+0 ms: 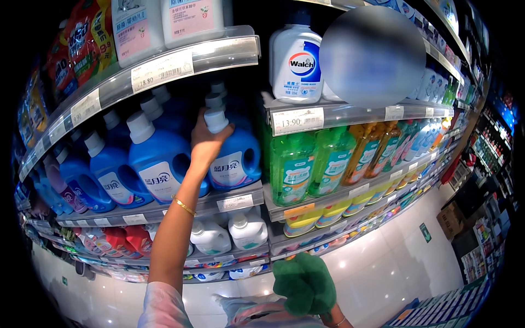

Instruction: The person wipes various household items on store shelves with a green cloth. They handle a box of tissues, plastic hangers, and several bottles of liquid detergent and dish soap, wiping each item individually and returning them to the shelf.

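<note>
My left hand (209, 141) grips the white cap and neck of a blue laundry detergent bottle (231, 158), which stands upright on the middle shelf at its right end. The thumb lies along the right side of the cap, and a gold bracelet circles the wrist. More blue detergent bottles (158, 153) with white caps and white labels stand to the left and behind. Low in the view, a thick green cloth or mitt (305, 283) covers my right hand, with only the wrist (338, 319) showing below it. The fingers inside are hidden.
An upper shelf edge (164, 61) with price tags juts out above my left hand. To the right stand a white hand wash bottle (296, 61) and green dish soap bottles (292, 168). White jugs (248, 229) fill the shelf below. A cardboard box (450, 221) sits across the aisle.
</note>
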Demonstrator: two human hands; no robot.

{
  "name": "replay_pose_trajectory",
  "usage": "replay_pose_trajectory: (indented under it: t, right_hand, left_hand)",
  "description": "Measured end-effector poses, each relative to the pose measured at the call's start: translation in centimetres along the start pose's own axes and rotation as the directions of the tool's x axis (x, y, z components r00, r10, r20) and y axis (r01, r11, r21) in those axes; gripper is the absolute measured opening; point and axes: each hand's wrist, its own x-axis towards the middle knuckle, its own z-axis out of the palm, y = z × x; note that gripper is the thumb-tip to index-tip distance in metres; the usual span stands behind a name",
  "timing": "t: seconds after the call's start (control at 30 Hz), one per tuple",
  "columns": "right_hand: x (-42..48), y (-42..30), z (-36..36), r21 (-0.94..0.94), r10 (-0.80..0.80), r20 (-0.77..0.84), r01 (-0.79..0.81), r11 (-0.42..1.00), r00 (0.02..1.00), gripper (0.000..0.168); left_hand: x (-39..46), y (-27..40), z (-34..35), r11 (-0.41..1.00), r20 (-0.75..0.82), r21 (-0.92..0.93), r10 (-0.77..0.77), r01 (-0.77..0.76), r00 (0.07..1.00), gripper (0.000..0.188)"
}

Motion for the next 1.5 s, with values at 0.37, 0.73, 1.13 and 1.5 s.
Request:
replay_pose_trajectory:
  t: [0.37,0.73,1.13,1.5]
  right_hand:
    - [-0.9,-1.9,-1.3,0.136,0.11,0.075,-0.119,0.984,0.991,0.032]
    - [-0.6,-1.2,2.2,-0.641,-0.61,0.513,0.743,0.195,0.603,0.026]
    - [-3.4,5.4,2.5,-0.514,-0.365,0.18,0.404,0.757,0.913,0.03]
    - [-7.4,8.4,0.8,-0.48,-0.243,0.044,0.234,0.846,0.969,0.034]
  left_hand:
    - [-3.2,2.3,0.4,0.954,-0.216,0.273,0.189,-0.127,0.958,0.07]
    - [-27.0,2.0,0.0,0.965,0.04,-0.242,-0.093,0.099,0.995,0.042]
    - [-40.1,1.0,-7.1,0.74,0.123,-0.304,-0.594,0.6,0.795,0.007]
    - [-44.6,3.9,-5.5,0.606,0.298,-0.258,-0.691,0.752,0.659,0.012]
